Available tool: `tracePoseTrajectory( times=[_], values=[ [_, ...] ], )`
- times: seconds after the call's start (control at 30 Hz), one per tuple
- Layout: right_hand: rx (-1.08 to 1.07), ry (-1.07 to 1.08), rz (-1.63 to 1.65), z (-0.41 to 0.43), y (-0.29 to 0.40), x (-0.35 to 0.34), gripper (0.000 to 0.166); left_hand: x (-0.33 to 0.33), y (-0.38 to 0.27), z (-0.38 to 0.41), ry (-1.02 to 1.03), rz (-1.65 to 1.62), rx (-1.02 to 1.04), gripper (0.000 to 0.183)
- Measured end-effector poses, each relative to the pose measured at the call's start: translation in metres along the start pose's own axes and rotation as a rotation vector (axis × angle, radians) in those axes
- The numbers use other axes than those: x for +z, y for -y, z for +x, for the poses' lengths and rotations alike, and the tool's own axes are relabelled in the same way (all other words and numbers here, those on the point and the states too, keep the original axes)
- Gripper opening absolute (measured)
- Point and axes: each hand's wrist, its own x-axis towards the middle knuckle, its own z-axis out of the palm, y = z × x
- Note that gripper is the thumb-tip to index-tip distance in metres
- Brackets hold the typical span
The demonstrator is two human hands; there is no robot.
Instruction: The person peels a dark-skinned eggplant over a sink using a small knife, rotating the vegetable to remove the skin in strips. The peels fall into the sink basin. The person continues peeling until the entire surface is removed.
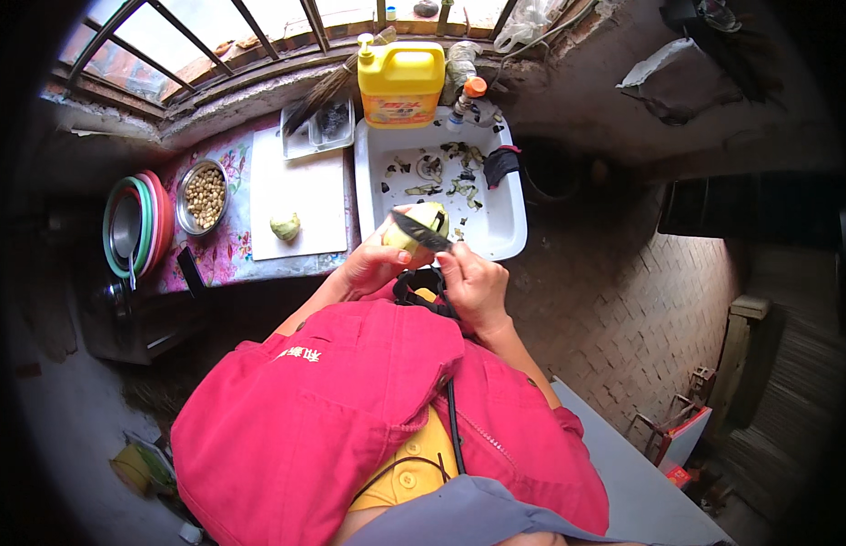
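Observation:
My left hand (368,265) cups a pale green, mostly peeled vegetable (433,214), with a dark patch showing on its far side. In my right hand (475,281) is a knife with a dark blade (423,233), which lies across the vegetable. Both hands are over the near rim of a white sink (514,225). Peelings (464,185) are scattered in the basin around the drain (430,168). Left of the sink, a second peeled, knobbly piece (285,226) rests on a white cutting board (307,191).
A yellow jug with a pump (402,82) stands at the sink's back, beside an orange-handled tap (475,87). A dark cloth (502,166) hangs on the right rim. Further left are a metal bowl of peanuts (203,198), stacked colored basins (157,218) and a tray (318,130) under a whisk broom (321,92).

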Motion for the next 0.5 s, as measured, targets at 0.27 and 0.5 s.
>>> tracePoseTrajectory(
  times=[0.27, 0.5],
  values=[
    [0.269, 0.046, -0.343, 0.006, -0.042, 0.003, 0.040, -0.001, -0.002, -0.009, 0.079, 0.106, -0.026, 0.087],
    [0.027, -0.088, 0.005, -0.002, -0.004, 0.000, 0.033, 0.009, -0.006, -0.004, -0.038, 0.023, 0.045, 0.084]
  ],
)
